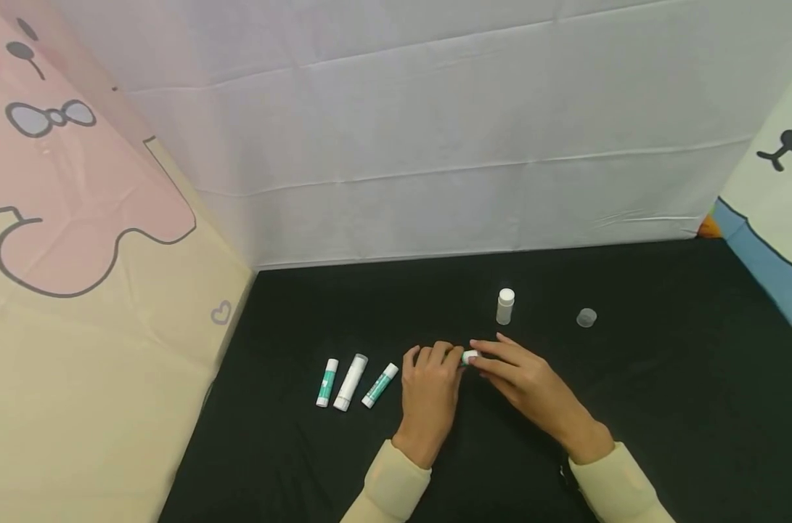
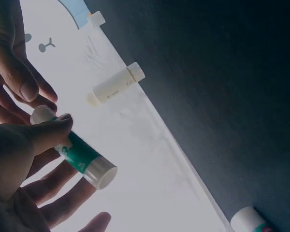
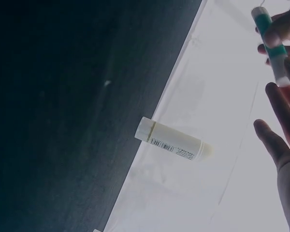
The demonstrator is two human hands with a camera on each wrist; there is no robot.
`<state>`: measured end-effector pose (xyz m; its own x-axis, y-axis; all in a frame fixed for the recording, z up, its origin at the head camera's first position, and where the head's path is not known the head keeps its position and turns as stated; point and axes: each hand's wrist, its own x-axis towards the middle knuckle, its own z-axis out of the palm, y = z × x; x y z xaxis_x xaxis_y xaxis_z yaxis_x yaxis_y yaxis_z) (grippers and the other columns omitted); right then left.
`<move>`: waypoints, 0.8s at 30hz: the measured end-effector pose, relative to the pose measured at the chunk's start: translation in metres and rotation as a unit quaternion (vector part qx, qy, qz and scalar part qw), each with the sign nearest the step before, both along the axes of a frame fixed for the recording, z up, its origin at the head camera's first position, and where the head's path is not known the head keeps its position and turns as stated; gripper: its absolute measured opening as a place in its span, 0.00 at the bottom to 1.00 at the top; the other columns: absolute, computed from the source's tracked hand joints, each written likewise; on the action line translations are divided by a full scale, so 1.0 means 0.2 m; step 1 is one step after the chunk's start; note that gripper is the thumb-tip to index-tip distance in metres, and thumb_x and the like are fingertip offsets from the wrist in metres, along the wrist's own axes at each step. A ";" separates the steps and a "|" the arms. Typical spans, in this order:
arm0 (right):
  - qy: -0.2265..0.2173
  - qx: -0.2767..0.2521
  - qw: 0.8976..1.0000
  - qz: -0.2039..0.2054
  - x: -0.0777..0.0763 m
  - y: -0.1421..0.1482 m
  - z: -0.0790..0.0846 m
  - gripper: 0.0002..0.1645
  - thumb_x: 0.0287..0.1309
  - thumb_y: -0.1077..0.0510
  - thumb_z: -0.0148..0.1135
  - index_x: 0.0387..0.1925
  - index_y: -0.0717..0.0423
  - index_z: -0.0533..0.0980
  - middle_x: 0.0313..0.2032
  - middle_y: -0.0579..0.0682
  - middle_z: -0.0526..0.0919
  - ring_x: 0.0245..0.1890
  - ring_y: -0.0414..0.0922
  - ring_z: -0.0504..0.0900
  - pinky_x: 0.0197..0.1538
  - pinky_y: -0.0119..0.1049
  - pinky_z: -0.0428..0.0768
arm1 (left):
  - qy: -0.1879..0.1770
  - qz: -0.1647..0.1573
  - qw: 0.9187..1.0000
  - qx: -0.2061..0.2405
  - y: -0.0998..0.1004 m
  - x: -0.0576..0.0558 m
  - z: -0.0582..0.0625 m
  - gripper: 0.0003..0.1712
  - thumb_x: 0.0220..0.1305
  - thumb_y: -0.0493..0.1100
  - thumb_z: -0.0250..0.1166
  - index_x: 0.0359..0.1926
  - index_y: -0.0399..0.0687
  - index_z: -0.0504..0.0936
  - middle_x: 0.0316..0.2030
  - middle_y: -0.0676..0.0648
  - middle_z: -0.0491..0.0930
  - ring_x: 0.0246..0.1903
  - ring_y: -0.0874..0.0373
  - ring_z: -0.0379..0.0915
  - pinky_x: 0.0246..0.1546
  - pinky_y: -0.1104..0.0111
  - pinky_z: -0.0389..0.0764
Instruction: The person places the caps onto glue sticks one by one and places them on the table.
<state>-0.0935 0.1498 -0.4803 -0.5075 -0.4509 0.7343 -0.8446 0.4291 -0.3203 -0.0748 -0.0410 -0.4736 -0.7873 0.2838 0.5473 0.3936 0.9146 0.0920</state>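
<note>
My left hand [image 1: 430, 385] grips a small glue stick [image 2: 79, 153] with a green label, its thumb lying along the barrel. At the white end of this stick, my right hand [image 1: 526, 381] pinches between thumb and fingertips, while its other fingers stretch out straighter. Beyond the hands a larger white glue stick [image 1: 504, 309] stands upright, uncapped, its pale glue tip [image 3: 207, 151] showing. To its right a translucent cap [image 1: 586, 318] rests on the black tabletop.
Left of my left hand lie a green-labelled glue stick [image 1: 327, 383], a bigger white glue stick [image 1: 350, 383] and another green-labelled glue stick [image 1: 380, 385], side by side. A white cloth wall [image 1: 396, 160] closes off the table's far edge, with printed cloth at both sides.
</note>
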 end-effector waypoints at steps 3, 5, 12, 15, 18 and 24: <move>0.000 -0.003 1.000 -0.006 0.00 0.00 0.00 0.28 0.82 0.48 0.47 0.49 0.62 0.88 0.55 0.58 0.88 0.52 0.55 0.88 0.75 0.37 0.68 | -0.016 0.017 1.000 -0.004 -0.02 0.00 0.00 0.16 0.54 0.44 0.84 0.43 0.51 0.91 0.41 0.52 0.86 0.39 0.56 0.85 0.54 0.52 0.83; 0.003 -0.007 1.000 -0.008 -0.01 0.00 0.00 0.28 0.82 0.48 0.47 0.49 0.62 0.88 0.55 0.58 0.88 0.51 0.56 0.88 0.75 0.38 0.68 | -0.030 0.033 0.999 -0.011 -0.03 0.00 0.00 0.16 0.53 0.44 0.84 0.43 0.51 0.91 0.40 0.51 0.85 0.39 0.56 0.85 0.54 0.52 0.82; -0.003 -0.010 1.000 -0.002 -0.01 0.01 -0.01 0.27 0.82 0.48 0.47 0.51 0.61 0.87 0.55 0.58 0.87 0.52 0.56 0.87 0.77 0.36 0.64 | -0.080 0.085 0.992 -0.040 -0.06 0.01 0.01 0.15 0.54 0.47 0.84 0.41 0.51 0.90 0.38 0.50 0.84 0.38 0.53 0.83 0.52 0.52 0.81; -0.010 -0.006 1.000 -0.002 -0.01 0.02 -0.02 0.13 0.74 0.57 0.64 0.51 0.61 0.87 0.56 0.57 0.87 0.53 0.56 0.87 0.77 0.38 0.65 | -0.102 0.100 0.989 -0.043 -0.08 0.01 0.00 0.14 0.54 0.46 0.84 0.40 0.49 0.90 0.37 0.49 0.84 0.38 0.51 0.82 0.49 0.51 0.80; -0.019 -0.002 1.000 -0.006 0.00 0.03 -0.02 0.24 0.49 0.72 0.79 0.51 0.61 0.87 0.55 0.57 0.87 0.53 0.56 0.87 0.77 0.39 0.65 | -0.115 0.115 0.986 -0.038 -0.10 0.02 -0.01 0.13 0.53 0.44 0.84 0.38 0.48 0.90 0.35 0.48 0.83 0.36 0.50 0.81 0.44 0.52 0.79; -0.023 0.000 1.000 -0.017 0.00 0.04 -0.02 0.35 0.30 0.78 0.81 0.49 0.62 0.87 0.54 0.57 0.88 0.52 0.56 0.87 0.77 0.37 0.64 | -0.128 0.139 0.981 -0.039 -0.15 0.03 -0.02 0.12 0.51 0.42 0.84 0.34 0.46 0.90 0.33 0.47 0.82 0.33 0.49 0.79 0.36 0.55 0.74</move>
